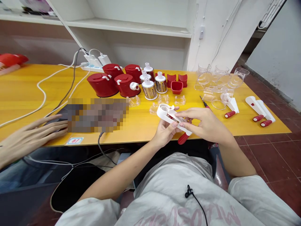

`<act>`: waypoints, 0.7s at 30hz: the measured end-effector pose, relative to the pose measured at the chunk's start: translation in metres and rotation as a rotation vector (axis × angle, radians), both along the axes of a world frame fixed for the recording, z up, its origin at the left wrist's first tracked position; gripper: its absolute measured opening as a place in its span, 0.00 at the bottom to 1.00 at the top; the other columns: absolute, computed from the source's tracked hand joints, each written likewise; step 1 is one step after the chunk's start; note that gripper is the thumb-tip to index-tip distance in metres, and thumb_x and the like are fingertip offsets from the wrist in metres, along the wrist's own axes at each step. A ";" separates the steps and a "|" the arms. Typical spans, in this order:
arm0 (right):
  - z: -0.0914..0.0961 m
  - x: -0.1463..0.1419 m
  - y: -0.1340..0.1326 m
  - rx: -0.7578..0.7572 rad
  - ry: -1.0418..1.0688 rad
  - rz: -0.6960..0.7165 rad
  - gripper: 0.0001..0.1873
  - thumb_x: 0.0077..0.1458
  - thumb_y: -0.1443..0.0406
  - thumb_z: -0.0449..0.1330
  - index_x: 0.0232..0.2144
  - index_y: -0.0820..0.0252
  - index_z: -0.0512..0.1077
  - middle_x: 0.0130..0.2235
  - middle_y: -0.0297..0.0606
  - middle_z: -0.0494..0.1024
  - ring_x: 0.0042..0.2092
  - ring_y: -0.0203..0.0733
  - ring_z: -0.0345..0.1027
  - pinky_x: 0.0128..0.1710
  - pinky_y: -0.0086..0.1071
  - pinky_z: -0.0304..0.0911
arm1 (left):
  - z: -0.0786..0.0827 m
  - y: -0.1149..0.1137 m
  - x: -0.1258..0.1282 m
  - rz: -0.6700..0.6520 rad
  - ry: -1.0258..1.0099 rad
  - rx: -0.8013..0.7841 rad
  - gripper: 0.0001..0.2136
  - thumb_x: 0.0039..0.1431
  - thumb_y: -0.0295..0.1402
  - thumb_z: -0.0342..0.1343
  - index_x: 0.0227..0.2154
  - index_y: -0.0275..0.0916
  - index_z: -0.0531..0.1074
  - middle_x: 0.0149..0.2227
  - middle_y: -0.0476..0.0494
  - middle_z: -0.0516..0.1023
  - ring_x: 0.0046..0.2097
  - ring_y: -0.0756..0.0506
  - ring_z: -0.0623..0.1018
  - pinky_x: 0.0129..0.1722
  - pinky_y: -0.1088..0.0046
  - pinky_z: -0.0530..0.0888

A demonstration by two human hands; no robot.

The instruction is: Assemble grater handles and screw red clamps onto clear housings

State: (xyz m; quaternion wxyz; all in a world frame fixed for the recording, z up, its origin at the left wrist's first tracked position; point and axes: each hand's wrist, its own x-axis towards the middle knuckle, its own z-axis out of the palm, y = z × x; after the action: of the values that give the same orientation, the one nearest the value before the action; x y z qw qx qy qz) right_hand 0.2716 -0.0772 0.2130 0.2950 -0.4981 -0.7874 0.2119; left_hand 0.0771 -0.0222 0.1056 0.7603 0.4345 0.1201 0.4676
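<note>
Near the table's front edge, my left hand (166, 131) grips a white crank handle (164, 114) from below, its ring-shaped end toward the back left. A red knob (183, 138) hangs at its lower end. My right hand (207, 124) is closed from the right, its fingertips on a narrow white strip (180, 117) lying along the handle's open side. Whether the strip is seated or apart is hard to tell. Just behind my right hand lies a screwdriver (205, 103), partly hidden. Another crank handle (232, 105) with a red knob rests to the right.
Red grater bases (103, 86), metal grater drums (150, 91), red cups (176, 88) and clear plastic housings (219, 94) stand behind. Small clear parts (180, 99) lie in front of them. Further crank handles (256, 106) sit at right. Another person's hand (42, 130) rests at left near cables (70, 84).
</note>
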 end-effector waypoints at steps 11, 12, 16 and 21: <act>0.002 -0.004 -0.002 0.019 0.001 0.002 0.27 0.69 0.48 0.61 0.63 0.50 0.83 0.62 0.33 0.83 0.54 0.25 0.80 0.59 0.24 0.76 | 0.002 -0.001 -0.001 -0.016 -0.012 0.035 0.47 0.62 0.50 0.81 0.77 0.51 0.63 0.51 0.41 0.90 0.55 0.33 0.91 0.55 0.54 0.90; 0.002 -0.004 -0.001 0.017 -0.001 0.001 0.27 0.69 0.49 0.61 0.63 0.49 0.82 0.62 0.33 0.84 0.53 0.24 0.80 0.58 0.24 0.76 | 0.001 -0.001 -0.001 -0.013 -0.013 0.039 0.46 0.62 0.50 0.81 0.77 0.51 0.64 0.50 0.42 0.90 0.55 0.34 0.91 0.54 0.55 0.91; 0.003 -0.004 0.000 0.020 0.003 0.000 0.27 0.68 0.48 0.62 0.63 0.48 0.82 0.62 0.33 0.84 0.52 0.23 0.79 0.58 0.23 0.75 | -0.001 0.000 0.000 0.021 0.004 0.043 0.47 0.61 0.51 0.81 0.77 0.51 0.64 0.52 0.41 0.89 0.54 0.34 0.91 0.54 0.54 0.91; 0.004 -0.003 0.000 0.007 0.009 0.011 0.27 0.68 0.48 0.63 0.63 0.47 0.82 0.59 0.35 0.84 0.49 0.21 0.76 0.53 0.21 0.72 | -0.001 0.000 -0.001 -0.003 0.012 0.058 0.46 0.62 0.52 0.80 0.77 0.50 0.65 0.52 0.41 0.89 0.53 0.34 0.91 0.55 0.53 0.90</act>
State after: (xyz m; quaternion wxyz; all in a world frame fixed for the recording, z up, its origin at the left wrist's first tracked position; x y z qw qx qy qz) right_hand 0.2685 -0.0769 0.2167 0.2991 -0.4919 -0.7895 0.2128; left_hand 0.0763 -0.0221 0.1042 0.7474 0.4592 0.1102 0.4673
